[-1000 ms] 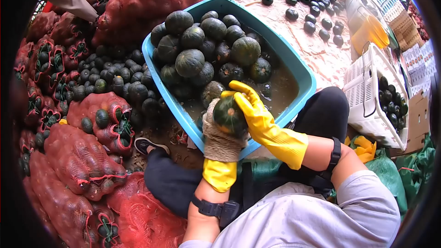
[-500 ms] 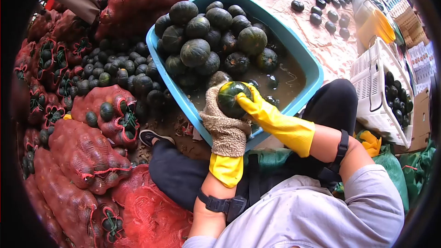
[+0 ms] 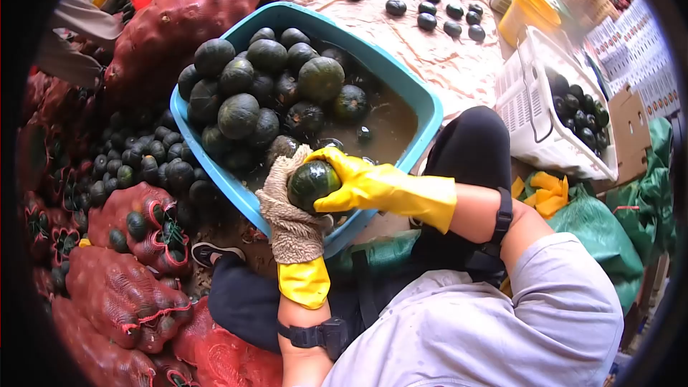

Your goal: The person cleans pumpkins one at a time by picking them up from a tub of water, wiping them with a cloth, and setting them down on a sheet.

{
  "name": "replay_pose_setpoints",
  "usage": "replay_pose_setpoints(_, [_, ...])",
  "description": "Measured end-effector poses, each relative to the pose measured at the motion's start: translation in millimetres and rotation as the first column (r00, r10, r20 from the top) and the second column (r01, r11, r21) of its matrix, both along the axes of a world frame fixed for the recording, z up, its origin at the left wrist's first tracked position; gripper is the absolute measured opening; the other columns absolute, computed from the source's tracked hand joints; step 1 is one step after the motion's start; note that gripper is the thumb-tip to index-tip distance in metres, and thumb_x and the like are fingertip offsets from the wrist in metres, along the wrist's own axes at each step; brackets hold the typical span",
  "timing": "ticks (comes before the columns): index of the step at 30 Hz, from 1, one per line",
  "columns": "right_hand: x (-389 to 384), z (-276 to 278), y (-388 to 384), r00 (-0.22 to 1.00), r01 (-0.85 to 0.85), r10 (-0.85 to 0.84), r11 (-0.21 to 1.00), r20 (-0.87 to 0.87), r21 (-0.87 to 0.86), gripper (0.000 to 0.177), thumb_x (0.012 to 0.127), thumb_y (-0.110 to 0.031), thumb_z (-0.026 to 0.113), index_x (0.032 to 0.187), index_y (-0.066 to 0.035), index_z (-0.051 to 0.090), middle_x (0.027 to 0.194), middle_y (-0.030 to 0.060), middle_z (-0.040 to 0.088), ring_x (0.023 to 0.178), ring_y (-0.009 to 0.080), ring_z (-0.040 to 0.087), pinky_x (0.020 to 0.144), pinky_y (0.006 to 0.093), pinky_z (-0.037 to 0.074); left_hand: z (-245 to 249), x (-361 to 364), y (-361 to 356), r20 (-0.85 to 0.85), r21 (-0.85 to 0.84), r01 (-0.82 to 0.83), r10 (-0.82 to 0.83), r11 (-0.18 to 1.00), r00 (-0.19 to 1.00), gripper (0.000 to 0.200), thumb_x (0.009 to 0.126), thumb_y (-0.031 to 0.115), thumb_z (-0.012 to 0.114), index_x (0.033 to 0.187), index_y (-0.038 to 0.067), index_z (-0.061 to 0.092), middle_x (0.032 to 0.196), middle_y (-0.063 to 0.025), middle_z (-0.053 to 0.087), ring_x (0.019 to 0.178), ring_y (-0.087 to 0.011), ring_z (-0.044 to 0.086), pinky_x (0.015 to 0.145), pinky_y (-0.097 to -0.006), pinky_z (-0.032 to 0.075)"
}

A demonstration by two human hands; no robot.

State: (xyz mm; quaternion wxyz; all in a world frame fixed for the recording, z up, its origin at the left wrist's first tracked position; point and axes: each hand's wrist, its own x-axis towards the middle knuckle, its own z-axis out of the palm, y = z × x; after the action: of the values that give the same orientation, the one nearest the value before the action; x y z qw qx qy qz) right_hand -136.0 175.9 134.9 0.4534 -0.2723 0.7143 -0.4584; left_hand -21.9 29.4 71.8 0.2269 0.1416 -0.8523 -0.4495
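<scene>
A wet, dark green squash [image 3: 313, 186] is held between both hands over the near edge of a blue tub [image 3: 247, 204]. My left hand [image 3: 292, 208] wears a brown fleecy cloth mitt over a yellow rubber glove and cups the squash from the left. In a yellow rubber glove, my right hand [image 3: 344, 179] grips its right side, with fingers over the top and thumb along the lower side. Behind the hands, a pile of dark green squashes [image 3: 239, 116] rises out of murky water [image 3: 390, 118] in the tub.
Red mesh sacks [image 3: 129, 294] of squashes crowd the left, beside loose squashes [image 3: 154, 161] on the ground. More squashes [image 3: 427, 21] lie on a pale sheet [image 3: 373, 25] at the back. A white crate [image 3: 523, 104] with squashes and a yellow bucket [image 3: 529, 16] stand right.
The camera view has swung right, so the scene sits further left. My right hand has shifted its grip on the squash, its fingers now reaching over the top.
</scene>
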Motion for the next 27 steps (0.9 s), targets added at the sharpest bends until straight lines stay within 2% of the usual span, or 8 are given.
replay_pose_setpoints(2, [-13,-20,20,0.997,0.08,-0.08,0.976,0.008,-0.204,0.08,0.086,-0.028,0.092,0.154,-0.012,0.053,0.136,0.0137,0.068,0.128,0.0259,0.066,0.11,0.0396,0.053,1,-2,4,-0.004,0.242,-0.114,0.118,0.964,0.993,0.038,0.092,0.024,0.079,0.123,0.005,0.069,0.116,-0.0075,0.07,0.109,-0.0246,0.071,0.093,-0.0362,0.057])
replay_pose_setpoints(7, [-146,-51,109,0.741,0.599,-0.63,0.462,0.232,-0.654,0.047,0.1,-0.026,0.078,0.141,-0.007,0.066,0.127,0.0117,0.074,0.1,0.0243,0.075,0.089,0.0365,0.062,-31,2,-33,-0.132,0.968,0.181,0.258,-0.176,0.957,0.038,0.109,0.037,0.055,0.122,0.006,0.071,0.108,-0.0056,0.074,0.1,-0.0217,0.072,0.081,-0.0303,0.061])
replay_pose_setpoints(12, [-217,-83,135,0.159,0.129,-0.633,0.774,-0.758,-0.619,0.037,0.103,-0.019,0.071,0.135,0.0,0.067,0.128,0.017,0.075,0.111,0.0297,0.075,0.095,0.0415,0.063,-29,-6,-20,-0.023,0.996,0.055,0.405,-0.067,0.914,0.047,0.116,0.04,0.047,0.138,0.004,0.066,0.113,-0.0061,0.072,0.094,-0.0211,0.066,0.092,-0.0309,0.059])
replay_pose_setpoints(15, [-160,-92,74,0.515,-0.286,-0.002,0.942,-0.857,-0.174,0.048,0.102,-0.029,0.07,0.146,-0.012,0.067,0.134,0.0126,0.073,0.117,0.0279,0.072,0.099,0.0425,0.06,-81,-7,-42,-0.251,0.914,0.334,0.326,-0.231,0.911,0.044,0.117,0.033,0.044,0.14,0.0,0.06,0.102,-0.0063,0.065,0.084,-0.0182,0.061,0.084,-0.0299,0.055])
replay_pose_setpoints(17, [-66,-1,25,0.853,-0.259,0.487,0.707,-0.188,0.659,0.063,0.093,-0.034,0.075,0.15,-0.01,0.062,0.129,0.0177,0.074,0.108,0.0369,0.076,0.093,0.0477,0.061,-87,-19,-33,-0.343,0.887,0.42,0.334,-0.191,0.878,0.04,0.118,0.028,0.042,0.137,-0.002,0.058,0.091,-0.0039,0.058,0.076,-0.016,0.056,0.077,-0.029,0.052])
replay_pose_setpoints(19, [-47,-46,7,0.425,-0.378,0.849,0.481,-0.313,0.791,0.049,0.085,-0.033,0.081,0.131,-0.016,0.074,0.118,0.0105,0.078,0.105,0.0326,0.077,0.088,0.0456,0.063,-83,-26,-26,-0.501,0.692,0.616,0.364,-0.376,0.785,0.026,0.109,0.021,0.049,0.122,-0.002,0.052,0.087,-0.0022,0.042,0.073,-0.0142,0.045,0.067,-0.0319,0.042])
replay_pose_setpoints(22, [-46,-82,-34,-0.326,-0.38,0.928,0.046,-0.18,0.924,0.042,0.073,-0.038,0.093,0.112,-0.025,0.087,0.113,-0.0002,0.083,0.101,0.0285,0.079,0.085,0.0447,0.065,-104,-19,-34,-0.291,0.952,0.304,0.227,-0.025,0.929,0.034,0.118,0.015,0.038,0.138,-0.006,0.056,0.098,-0.0018,0.049,0.083,-0.0119,0.053,0.087,-0.0251,0.055])
replay_pose_setpoints(27, [-98,-128,-10,0.211,-0.642,0.867,0.471,-0.451,0.605,0.068,0.079,-0.039,0.094,0.14,-0.019,0.073,0.137,0.0074,0.075,0.117,0.03,0.074,0.099,0.045,0.06,-100,-26,-42,-0.152,0.974,0.185,0.227,-0.13,0.962,0.032,0.117,0.026,0.046,0.12,0.0,0.063,0.087,-0.0002,0.054,0.074,-0.012,0.055,0.075,-0.0256,0.057])
